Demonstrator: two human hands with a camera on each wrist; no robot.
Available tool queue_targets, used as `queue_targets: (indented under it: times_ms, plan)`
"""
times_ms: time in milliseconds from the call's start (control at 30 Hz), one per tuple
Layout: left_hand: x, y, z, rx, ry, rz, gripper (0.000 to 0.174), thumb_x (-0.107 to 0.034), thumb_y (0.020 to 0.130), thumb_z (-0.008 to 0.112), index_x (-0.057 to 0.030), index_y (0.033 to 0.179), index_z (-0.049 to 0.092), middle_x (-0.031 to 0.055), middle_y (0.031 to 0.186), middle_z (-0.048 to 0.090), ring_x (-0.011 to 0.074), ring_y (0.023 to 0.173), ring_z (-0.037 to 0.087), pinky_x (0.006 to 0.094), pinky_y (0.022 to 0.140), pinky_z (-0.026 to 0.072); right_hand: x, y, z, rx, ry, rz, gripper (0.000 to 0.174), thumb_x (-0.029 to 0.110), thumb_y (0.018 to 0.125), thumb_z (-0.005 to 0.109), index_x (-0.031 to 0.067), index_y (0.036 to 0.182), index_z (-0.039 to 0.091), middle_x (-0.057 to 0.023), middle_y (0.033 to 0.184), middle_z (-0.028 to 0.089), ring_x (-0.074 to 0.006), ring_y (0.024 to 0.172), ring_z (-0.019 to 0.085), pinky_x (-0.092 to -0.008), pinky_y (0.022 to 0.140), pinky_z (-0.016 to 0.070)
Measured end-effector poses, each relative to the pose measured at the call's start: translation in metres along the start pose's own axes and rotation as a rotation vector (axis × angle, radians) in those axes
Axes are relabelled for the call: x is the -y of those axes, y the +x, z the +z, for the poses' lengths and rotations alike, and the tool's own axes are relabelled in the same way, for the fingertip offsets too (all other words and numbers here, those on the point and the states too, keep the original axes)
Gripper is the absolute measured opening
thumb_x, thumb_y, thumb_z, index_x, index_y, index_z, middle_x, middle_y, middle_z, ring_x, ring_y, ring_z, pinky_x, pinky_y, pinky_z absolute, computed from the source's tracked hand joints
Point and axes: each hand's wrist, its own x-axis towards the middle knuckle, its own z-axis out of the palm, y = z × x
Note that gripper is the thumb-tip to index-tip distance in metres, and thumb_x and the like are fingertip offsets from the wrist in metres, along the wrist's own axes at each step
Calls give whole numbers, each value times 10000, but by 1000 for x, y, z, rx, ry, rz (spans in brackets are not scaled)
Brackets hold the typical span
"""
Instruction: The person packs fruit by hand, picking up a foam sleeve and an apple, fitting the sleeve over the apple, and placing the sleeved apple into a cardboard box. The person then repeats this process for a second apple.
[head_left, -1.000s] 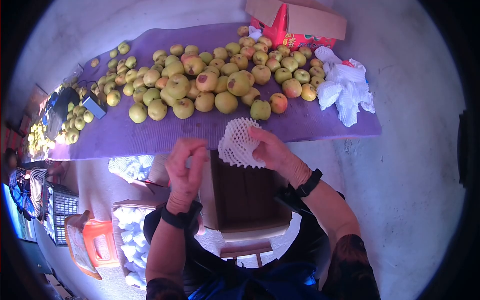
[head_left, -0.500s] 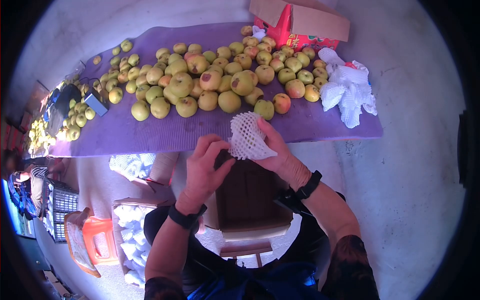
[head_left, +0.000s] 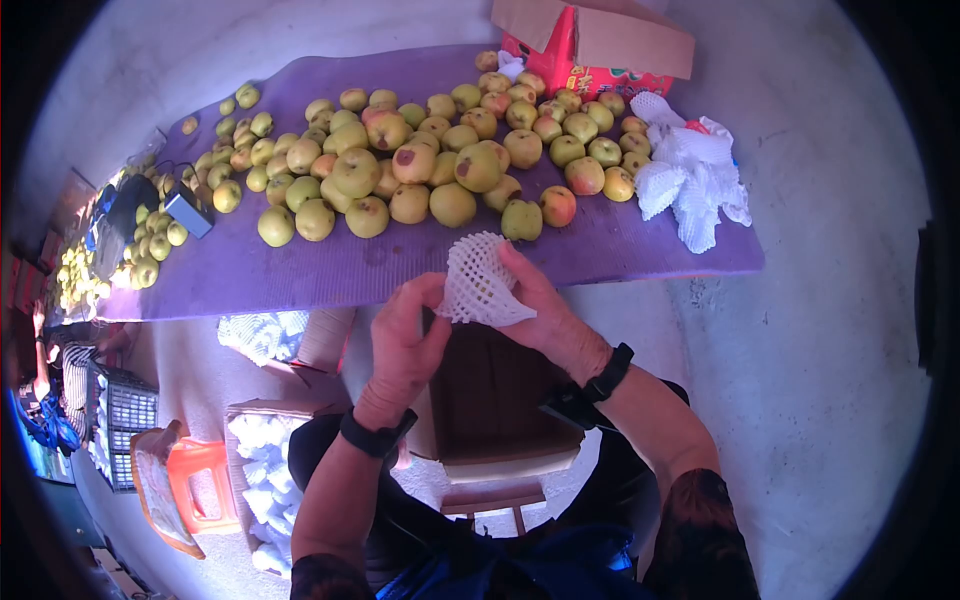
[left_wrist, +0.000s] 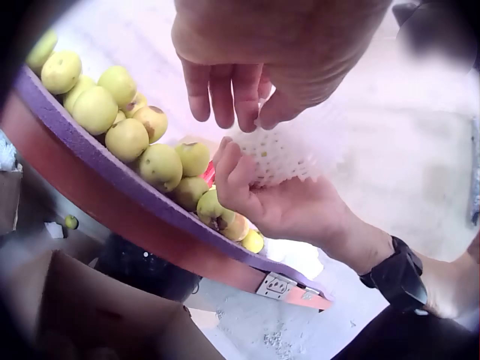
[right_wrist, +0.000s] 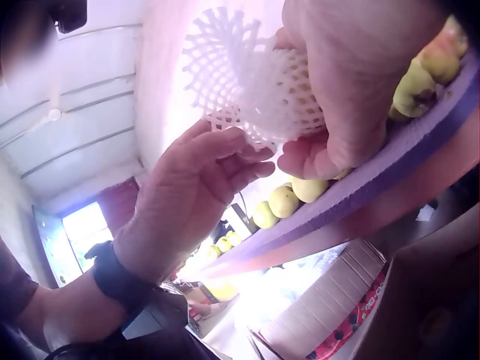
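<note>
A white foam net (head_left: 482, 282) is in the right hand (head_left: 556, 322), which grips its right side with the thumb near the top. At the net's left edge is the left hand (head_left: 408, 335), its thumb and fingertips pinching the mesh; the left wrist view shows the left hand (left_wrist: 277, 56) above the net (left_wrist: 281, 159). In the right wrist view, the net (right_wrist: 259, 86) flares at one end, and a yellowish tint shows through its holes; I cannot tell whether a fruit is inside. Many yellow-green apples (head_left: 356, 172) lie just beyond the hands.
The purple table (head_left: 290, 280) carries a blue-grey device (head_left: 188, 214), a pile of foam nets (head_left: 690, 180) and a red carton (head_left: 600, 60). Below stand an open brown box (head_left: 490, 400), a box of white nets (head_left: 265, 465) and an orange stool (head_left: 202, 485).
The left hand has moved right from apart from the net to its left edge. The net has turned in the right hand, its lower end now flaring rightward.
</note>
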Motion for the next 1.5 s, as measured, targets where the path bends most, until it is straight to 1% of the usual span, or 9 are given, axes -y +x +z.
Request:
queue_targets:
  times_ms: [200, 300, 433, 500, 533, 967, 1100, 1267, 1500]
  plan:
    - [-6, 12, -35, 323, -1033, -661, 367, -35, 841, 578, -12, 1205, 538, 9, 769, 606, 131, 699, 610, 264, 675, 491, 2, 0, -11, 10, -145, 39, 458, 365, 971, 530, 12, 1262, 509, -122, 1207, 608, -230, 1107, 607, -403, 980, 479]
    - [28, 9, -48, 426, -1530, -506, 386, -70, 859, 548, -30, 1241, 528, 12, 737, 608, 124, 629, 586, 246, 648, 483, 8, -3, -5, 29, -373, 46, 453, 358, 971, 530, 2, 1251, 516, -124, 1198, 614, -230, 1072, 626, -395, 959, 493]
    - [20, 7, -43, -111, -805, -611, 536, -64, 814, 612, -5, 1321, 451, 109, 1003, 634, 236, 843, 651, 315, 755, 535, 5, -2, -1, 99, -238, 132, 453, 361, 971, 533, 3, 1248, 524, -119, 1177, 624, -230, 1051, 636, -389, 956, 498]
    - [3, 11, -38, -17, 183, 159, 672, -92, 758, 680, -57, 1385, 439, 201, 1269, 531, 332, 1180, 543, 404, 980, 459, 5, -5, 8, 67, -122, 174, 436, 364, 978, 521, 17, 1242, 535, -113, 1164, 629, -229, 1051, 635, -387, 959, 501]
    - [-2, 7, -35, 129, 63, 72, 752, -107, 739, 723, -74, 1421, 406, 227, 1460, 341, 375, 1374, 336, 442, 1097, 341, 4, -5, 9, 66, -124, 175, 436, 364, 978, 521, 17, 1242, 535, -113, 1164, 629, -229, 1051, 635, -387, 959, 501]
    - [2, 3, -13, 220, -204, -64, 773, -114, 719, 785, -59, 1388, 402, 129, 1327, 461, 239, 1213, 496, 328, 1017, 417, -26, -3, 26, -18, -67, 294, 642, 573, 987, 335, 72, 1383, 401, -93, 1362, 499, -228, 1248, 506, -408, 1065, 415]
    - [6, 1, -10, 224, -282, -69, 768, -184, 714, 797, -47, 1366, 414, 191, 1294, 496, 337, 1161, 552, 373, 982, 453, -21, -10, 42, 22, -113, 257, 695, 614, 972, 296, 78, 1407, 379, -92, 1385, 481, -232, 1276, 483, -424, 1087, 387]
    - [-38, 5, -22, 254, -902, -699, 784, -173, 754, 787, -44, 1396, 356, 116, 1317, 492, 216, 1226, 497, 341, 1033, 420, -19, -13, 44, 19, -344, 216, 736, 646, 960, 261, 100, 1447, 337, -83, 1433, 445, -234, 1304, 462, -430, 1095, 375]
    - [-27, 2, -16, 272, -667, -645, 856, -162, 741, 798, -24, 1414, 287, 102, 1332, 485, 189, 1224, 491, 312, 1064, 384, -24, -10, 30, 16, -262, 227, 749, 671, 949, 250, 127, 1457, 333, -70, 1441, 448, -238, 1306, 463, -450, 1082, 384]
